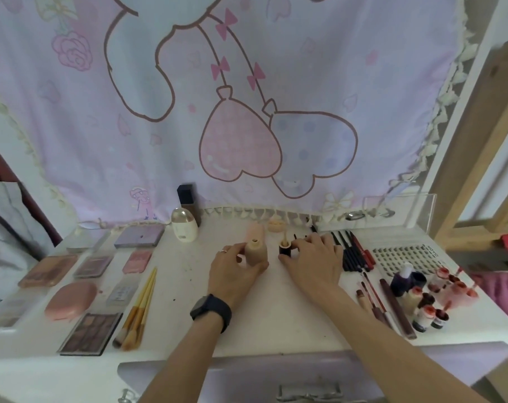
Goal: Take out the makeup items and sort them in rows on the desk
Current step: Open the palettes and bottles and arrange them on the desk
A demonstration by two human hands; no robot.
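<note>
Left hand (235, 270) grips the upright beige bottle (256, 252) on the desk (188, 274), fingers curled round its body; the neck is uncapped. Right hand (315, 261) pinches the dark cap (284, 248), wand pointing up, just right of the bottle. Pencils (353, 251) lie just right of that hand.

Bare desk (188, 289) strip runs down the middle, hemmed by brushes (139, 309) left and pencils (353, 251) right

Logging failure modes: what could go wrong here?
The apparently uncapped beige foundation bottle in the left hand could tip and spill.
The black cap with its upturned beige wand, held by the right hand, may smear the white desk.
That hand could knock the adjacent row of dark pencils.
</note>
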